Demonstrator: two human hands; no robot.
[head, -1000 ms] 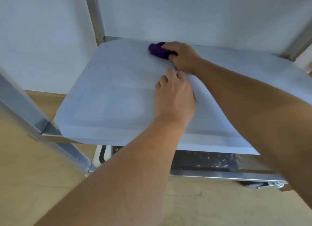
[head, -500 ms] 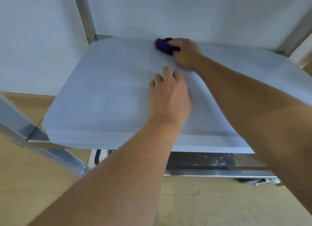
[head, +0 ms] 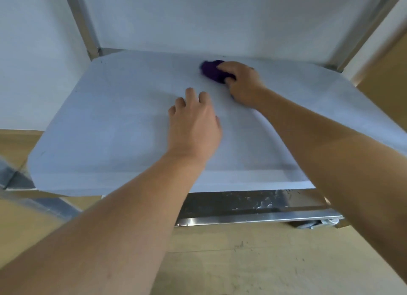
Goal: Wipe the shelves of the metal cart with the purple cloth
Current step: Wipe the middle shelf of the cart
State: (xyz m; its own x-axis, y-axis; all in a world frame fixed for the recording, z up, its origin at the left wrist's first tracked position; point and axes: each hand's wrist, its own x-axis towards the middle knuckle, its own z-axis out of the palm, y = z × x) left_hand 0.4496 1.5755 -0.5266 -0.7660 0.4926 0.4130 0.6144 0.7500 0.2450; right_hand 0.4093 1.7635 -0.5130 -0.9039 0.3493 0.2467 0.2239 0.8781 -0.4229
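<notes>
The metal cart's shelf (head: 105,127) is covered by a pale film and fills the middle of the view. My right hand (head: 243,83) presses the bunched purple cloth (head: 212,71) onto the shelf near its back edge, right of centre. Part of the cloth is hidden under my fingers. My left hand (head: 193,123) lies flat on the shelf just in front of and left of the cloth, fingers slightly apart, holding nothing.
A lower metal shelf (head: 253,208) with smears shows under the front edge. Metal posts rise at the back left (head: 84,21) and back right (head: 372,23). A white wall stands behind; a wooden floor (head: 242,261) lies below. A caster (head: 317,223) sits lower right.
My right hand has slid the purple cloth to the right along the back of the shelf. My left hand has stayed flat on the shelf, with its fingers now slightly more spread.
</notes>
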